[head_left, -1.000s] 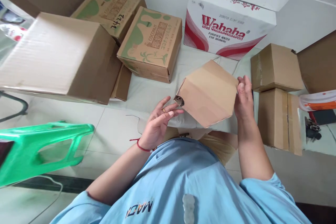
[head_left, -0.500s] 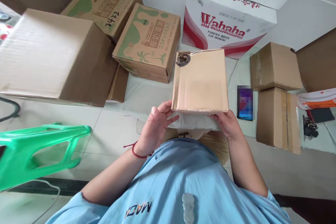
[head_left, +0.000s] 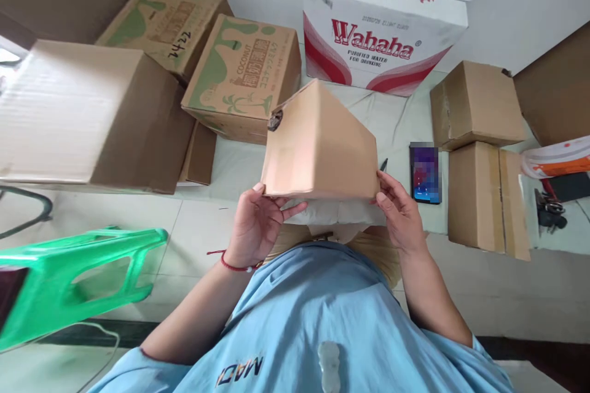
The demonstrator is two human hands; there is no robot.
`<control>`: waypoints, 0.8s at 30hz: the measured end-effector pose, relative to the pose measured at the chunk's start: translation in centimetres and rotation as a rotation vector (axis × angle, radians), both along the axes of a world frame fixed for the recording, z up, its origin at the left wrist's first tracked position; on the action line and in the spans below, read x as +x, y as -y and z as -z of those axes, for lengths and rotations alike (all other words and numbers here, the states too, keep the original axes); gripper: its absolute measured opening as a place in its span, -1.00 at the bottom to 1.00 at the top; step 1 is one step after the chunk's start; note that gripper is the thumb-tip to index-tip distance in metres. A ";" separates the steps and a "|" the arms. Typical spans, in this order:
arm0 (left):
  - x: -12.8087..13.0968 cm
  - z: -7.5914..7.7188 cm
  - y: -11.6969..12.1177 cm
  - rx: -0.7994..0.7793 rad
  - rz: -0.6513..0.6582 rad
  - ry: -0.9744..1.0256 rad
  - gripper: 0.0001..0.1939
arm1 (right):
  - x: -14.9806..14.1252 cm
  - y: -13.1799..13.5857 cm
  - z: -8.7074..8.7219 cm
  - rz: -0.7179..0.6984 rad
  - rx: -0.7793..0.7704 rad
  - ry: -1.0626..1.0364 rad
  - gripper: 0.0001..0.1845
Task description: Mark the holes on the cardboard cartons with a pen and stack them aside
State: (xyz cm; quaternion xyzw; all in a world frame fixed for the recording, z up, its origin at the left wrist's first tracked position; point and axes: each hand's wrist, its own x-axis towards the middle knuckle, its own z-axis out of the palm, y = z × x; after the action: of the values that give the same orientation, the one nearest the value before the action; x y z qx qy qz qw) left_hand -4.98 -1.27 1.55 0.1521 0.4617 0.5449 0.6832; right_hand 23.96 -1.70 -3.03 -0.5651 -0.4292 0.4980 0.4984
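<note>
Head view: box (head_left: 343,147) at frame centre. Your left hand (head_left: 256,224) pinches lower-left corner, other fingers spread; right hand (head_left: 402,212) pinches lower-right corner. Probably light, stiff, dentable: support lower corners.

Box (head_left: 343,147) held between two hands, turned at an angle

Plain tan cardboard, with two faces showing that meet at a ridge running from the top peak down to the near edge; the left face is narrower, the right one broader, its upper edge sloping down to the right; a blackish, rough-looking dark patch (head_left: 275,120) marks the upper left corner, too small to tell whether it is a hole; the lower left corner meets the left hand (head_left: 255,225), the lower right corner the right hand (head_left: 404,214); the box is over the pale cloth (head_left: 236,164), any contact underneath hidden
</note>
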 end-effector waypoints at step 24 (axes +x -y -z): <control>-0.1 6.5 0.7 -0.093 -0.058 -0.149 -0.43 | 2.4 2.6 2.2 0.088 0.003 -0.063 -0.54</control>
State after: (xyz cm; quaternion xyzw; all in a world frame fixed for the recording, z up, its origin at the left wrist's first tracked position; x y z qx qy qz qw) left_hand -5.05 -2.01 -4.94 0.1467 0.5404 0.5296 0.6371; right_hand 26.36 -4.32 -5.25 -0.5667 -0.3888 0.4923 0.5342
